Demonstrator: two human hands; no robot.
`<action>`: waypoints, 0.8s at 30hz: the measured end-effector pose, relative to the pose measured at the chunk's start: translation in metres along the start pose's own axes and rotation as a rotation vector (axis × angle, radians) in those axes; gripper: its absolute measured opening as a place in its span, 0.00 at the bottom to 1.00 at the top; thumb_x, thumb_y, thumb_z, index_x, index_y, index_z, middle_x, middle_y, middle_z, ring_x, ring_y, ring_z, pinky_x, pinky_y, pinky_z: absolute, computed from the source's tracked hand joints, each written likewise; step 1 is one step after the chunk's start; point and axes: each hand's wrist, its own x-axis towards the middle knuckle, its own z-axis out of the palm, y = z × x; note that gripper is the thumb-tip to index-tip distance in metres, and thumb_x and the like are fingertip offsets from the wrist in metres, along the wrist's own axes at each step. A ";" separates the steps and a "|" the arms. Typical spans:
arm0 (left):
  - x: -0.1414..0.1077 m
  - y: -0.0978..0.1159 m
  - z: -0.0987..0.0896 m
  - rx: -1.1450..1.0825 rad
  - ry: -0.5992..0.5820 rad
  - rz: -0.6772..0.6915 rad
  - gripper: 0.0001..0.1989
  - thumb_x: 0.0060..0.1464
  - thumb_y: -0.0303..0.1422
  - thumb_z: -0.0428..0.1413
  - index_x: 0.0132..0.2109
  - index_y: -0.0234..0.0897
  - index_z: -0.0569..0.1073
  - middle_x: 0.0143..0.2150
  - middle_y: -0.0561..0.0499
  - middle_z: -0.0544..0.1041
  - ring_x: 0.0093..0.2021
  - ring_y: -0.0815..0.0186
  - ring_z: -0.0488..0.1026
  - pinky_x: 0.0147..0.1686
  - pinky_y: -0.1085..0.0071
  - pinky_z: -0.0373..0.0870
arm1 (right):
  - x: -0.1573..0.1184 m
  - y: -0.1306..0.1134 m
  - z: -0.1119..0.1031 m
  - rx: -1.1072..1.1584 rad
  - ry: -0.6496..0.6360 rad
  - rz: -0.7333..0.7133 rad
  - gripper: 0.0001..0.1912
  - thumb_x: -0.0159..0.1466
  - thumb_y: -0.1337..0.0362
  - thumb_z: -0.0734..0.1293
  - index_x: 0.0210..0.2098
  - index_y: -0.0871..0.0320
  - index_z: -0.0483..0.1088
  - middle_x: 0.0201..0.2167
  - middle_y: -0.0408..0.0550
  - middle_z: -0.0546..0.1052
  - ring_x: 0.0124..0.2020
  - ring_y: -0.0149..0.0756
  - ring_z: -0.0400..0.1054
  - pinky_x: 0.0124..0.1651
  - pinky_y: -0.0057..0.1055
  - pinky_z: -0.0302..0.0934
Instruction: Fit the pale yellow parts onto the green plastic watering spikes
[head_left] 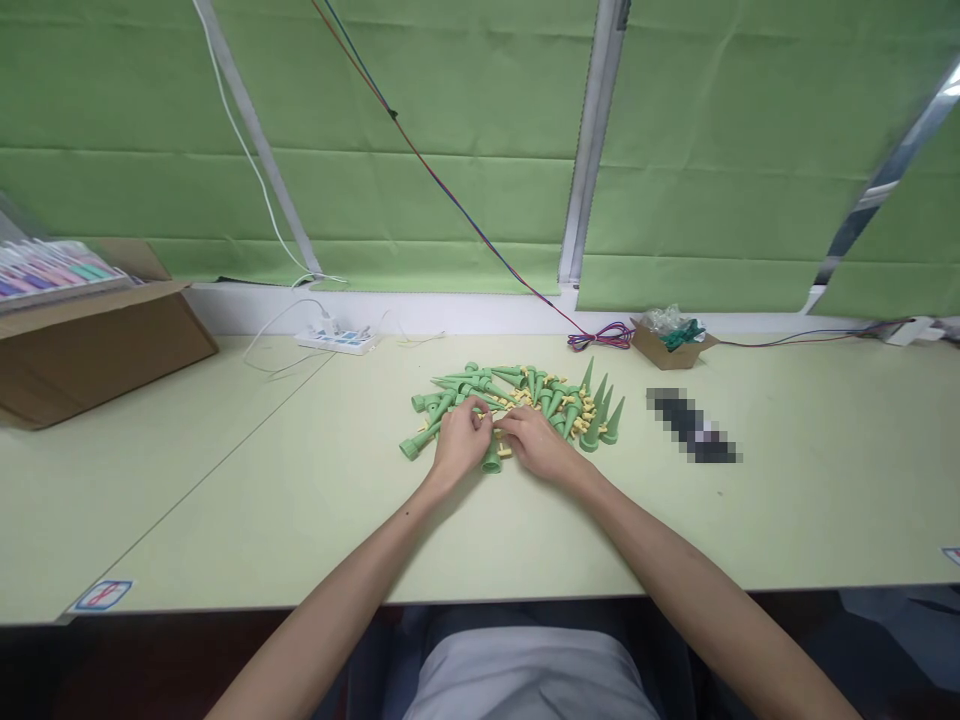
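A pile of green plastic cones (444,400) and small yellow pieces (523,397) lies mid-table. At the pile's near side, my left hand (461,437) has its fingers curled together around a green cone (491,460), whose wide end shows below the hand. My right hand (534,440) is just to its right, fingertips pinched close to the left fingertips; what they hold is too small to name. Beside the right hand lies a yellow piece (505,452). Several green cones (600,412) stand upright at the pile's right edge.
A cardboard box (105,345) with pens stands at the left. Along the back are a power strip (335,340), coiled wires (600,336) and a small open box (664,352) with plastic bags. A blurred dark object (694,428) lies right of the pile.
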 end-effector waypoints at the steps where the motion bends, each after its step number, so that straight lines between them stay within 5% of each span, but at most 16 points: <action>1: 0.000 0.000 0.000 -0.003 0.000 0.001 0.03 0.56 0.29 0.53 0.36 0.39 0.71 0.17 0.58 0.67 0.21 0.66 0.66 0.28 0.70 0.59 | 0.000 0.000 0.000 0.002 -0.001 0.000 0.13 0.67 0.75 0.61 0.45 0.59 0.76 0.39 0.52 0.76 0.44 0.41 0.67 0.51 0.37 0.60; 17: 0.000 0.000 -0.003 0.094 -0.039 0.000 0.07 0.57 0.30 0.51 0.37 0.39 0.74 0.21 0.55 0.71 0.26 0.62 0.69 0.31 0.67 0.63 | 0.001 -0.003 -0.005 -0.071 -0.076 0.116 0.07 0.68 0.71 0.64 0.37 0.62 0.75 0.35 0.51 0.74 0.41 0.39 0.67 0.46 0.34 0.58; 24: 0.001 0.000 -0.006 0.052 0.060 0.143 0.09 0.59 0.31 0.49 0.37 0.38 0.75 0.38 0.47 0.80 0.39 0.60 0.75 0.42 0.66 0.69 | -0.001 -0.005 -0.009 -0.053 0.005 0.202 0.06 0.69 0.71 0.62 0.39 0.61 0.71 0.40 0.53 0.73 0.46 0.42 0.66 0.49 0.35 0.59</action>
